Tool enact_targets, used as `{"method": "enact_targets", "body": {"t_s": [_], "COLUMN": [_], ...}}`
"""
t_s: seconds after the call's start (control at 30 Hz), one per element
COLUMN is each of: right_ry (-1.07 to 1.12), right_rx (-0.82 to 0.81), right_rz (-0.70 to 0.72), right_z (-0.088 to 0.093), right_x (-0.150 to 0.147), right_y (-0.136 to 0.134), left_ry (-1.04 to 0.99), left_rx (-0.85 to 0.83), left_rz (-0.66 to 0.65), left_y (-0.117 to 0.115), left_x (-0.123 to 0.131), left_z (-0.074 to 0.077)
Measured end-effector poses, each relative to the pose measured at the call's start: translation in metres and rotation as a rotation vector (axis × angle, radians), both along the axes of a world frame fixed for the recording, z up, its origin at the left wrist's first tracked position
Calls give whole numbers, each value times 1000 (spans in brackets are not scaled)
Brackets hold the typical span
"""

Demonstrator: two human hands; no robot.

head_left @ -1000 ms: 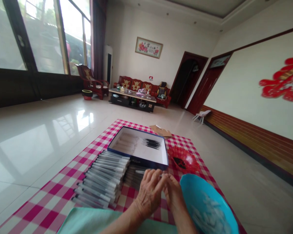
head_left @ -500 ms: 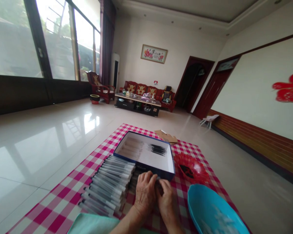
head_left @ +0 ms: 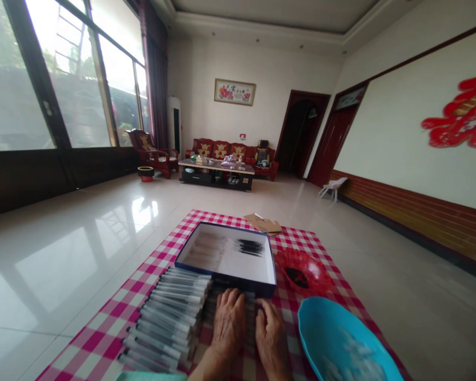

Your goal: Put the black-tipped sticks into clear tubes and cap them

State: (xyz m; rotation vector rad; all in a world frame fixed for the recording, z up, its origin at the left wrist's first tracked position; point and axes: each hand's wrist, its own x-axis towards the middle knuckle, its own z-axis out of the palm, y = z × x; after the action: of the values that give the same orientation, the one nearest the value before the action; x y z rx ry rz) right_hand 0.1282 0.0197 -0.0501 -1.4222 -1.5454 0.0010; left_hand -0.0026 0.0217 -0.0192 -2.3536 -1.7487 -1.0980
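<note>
Pressing left hand (head_left: 227,329) and right hand (head_left: 270,338) flat, fingers spread and gripping nothing, onto clear tubes (head_left: 250,313) beside stacked pens (head_left: 170,312), apparently to stop rolling.

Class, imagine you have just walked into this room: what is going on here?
A person is at a pink-and-white checked cloth spread on the floor. The left hand and right hand lie palms down, side by side, on a low pile of clear pen tubes, just in front of a shallow dark-blue cardboard box. A stack of clear capped pens lies to their left. A red plastic dish and a turquoise plastic bowl stand to their right.
</note>
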Motion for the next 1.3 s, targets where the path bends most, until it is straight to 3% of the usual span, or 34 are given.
{"method": "enact_targets", "body": {"t_s": [0.3,0.43,0.57,0.63,0.73,0.83,0.97,1.1,1.2,1.3], "right_ry": [48,103,157,165,154,133,88,79,87,125], "right_rx": [-63,-100,-110,-108,-122,-120,-102,-83,-63,-59], "right_rz": [76,46,34,41,31,7,42,70,87,87], "right_z": [-4,-2,-1,-3,-7,-13,-22,-28,-29,-27], "right_x": [-1,2,5,7,7,9,15,20,21,20], "right_y": [1,1,3,4,6,8,13,16,17,18], "left_ry": [45,36,77,164,381,483,603,648,646,580], "left_rx": [99,82,54,-90,-408,-600,-885,-1107,-1126,-972], "left_rz": [16,18,-41,-31,55,55,-15,-119,-182,-259], "left_y": [5,3,10,24,62,107,154,177,185,191], "left_x": [-3,-2,-8,-19,-44,-72,-98,-108,-111,-115], "left_z": [-6,4,42,70,108,127,123,105,91,83]}}
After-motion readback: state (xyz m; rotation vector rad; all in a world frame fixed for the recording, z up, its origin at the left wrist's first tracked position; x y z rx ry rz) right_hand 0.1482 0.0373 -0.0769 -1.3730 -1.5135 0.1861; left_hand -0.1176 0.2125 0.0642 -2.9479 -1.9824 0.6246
